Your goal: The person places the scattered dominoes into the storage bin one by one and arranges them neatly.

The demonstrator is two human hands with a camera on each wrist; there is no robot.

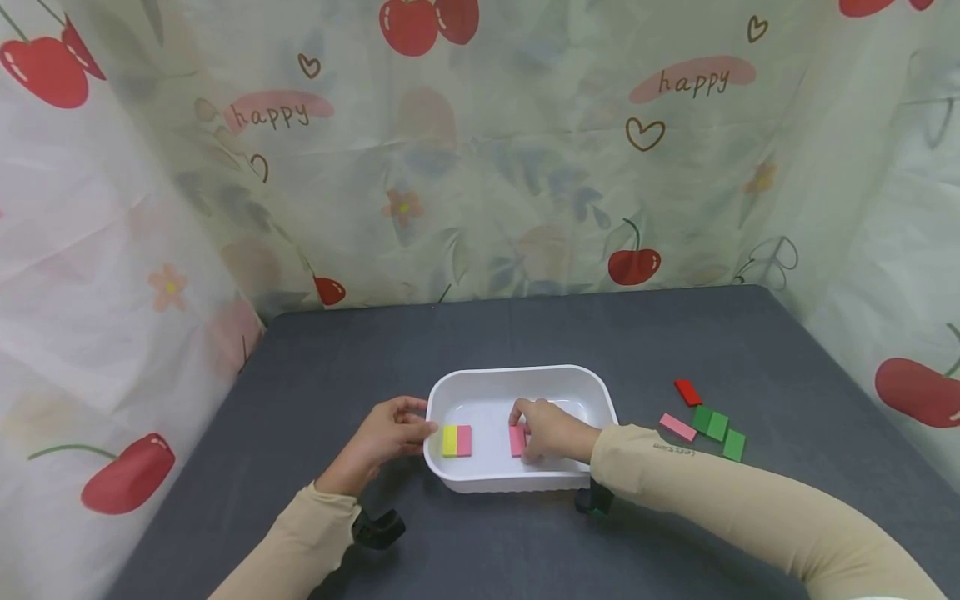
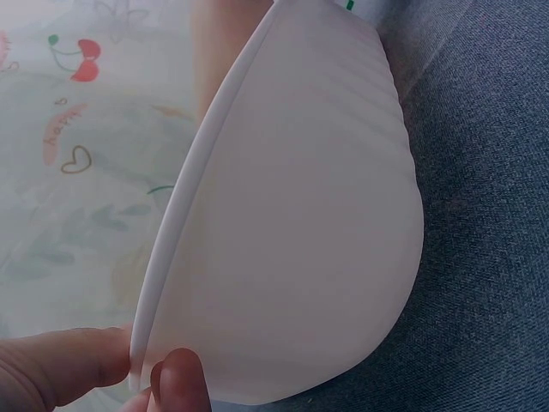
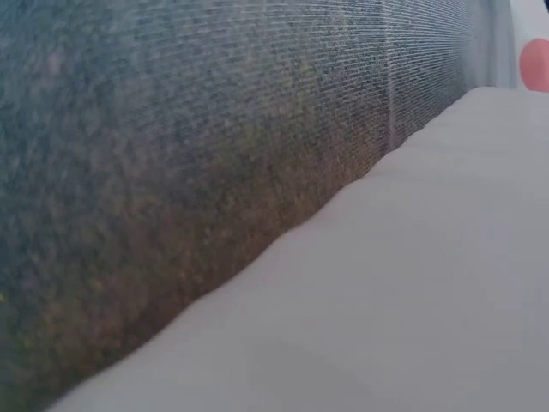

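A white plastic tray (image 1: 517,482) with rounded corners stands on the dark table. At its left end my left hand (image 1: 393,433) pinches the rim; the left wrist view has the fingertips (image 2: 182,378) on both sides of the tray wall (image 2: 292,197). Inside, my right hand (image 1: 557,429) grips a pink tile (image 1: 517,442) between thumb and fingers, close to the tray floor; whether the tile touches it I cannot tell. A yellow tile (image 1: 449,442) lies side by side with another pink tile (image 1: 464,441) at the tray's left. Only the tray's outer wall (image 3: 386,283) and dark cloth fill the right wrist view.
Right of the tray, beyond my right forearm, lie a red tile (image 1: 687,392), a pink tile (image 1: 678,427) and several green tiles (image 1: 717,426). Cherry-patterned curtains (image 1: 510,167) border the dark table (image 1: 360,350) at the back and sides.
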